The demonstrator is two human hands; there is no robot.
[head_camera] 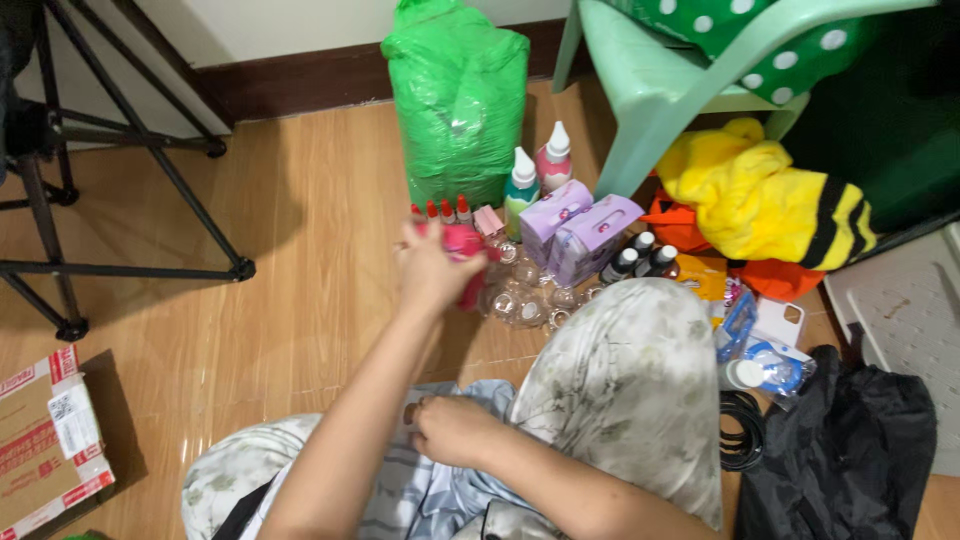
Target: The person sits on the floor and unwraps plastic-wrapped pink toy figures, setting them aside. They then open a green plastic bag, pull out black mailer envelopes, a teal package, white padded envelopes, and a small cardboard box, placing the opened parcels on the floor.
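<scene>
While the left hand (432,268) reaches over the floor, its fingers wrap a pink bottle (466,250) above a clear bag of small empty bottles (525,298). The right hand (455,428) rests curled, pinching pale cloth (440,490). Capped colour bottles (521,190) stand nearby.

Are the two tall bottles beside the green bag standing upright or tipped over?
Upright. The teal bottle and the pink bottle both stand on the floor with white pointed caps up, beside the green bag.

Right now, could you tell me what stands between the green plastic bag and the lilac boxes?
In the head view, two white-capped bottles, one teal and one pink, stand between the green plastic bag and the lilac boxes.
</scene>
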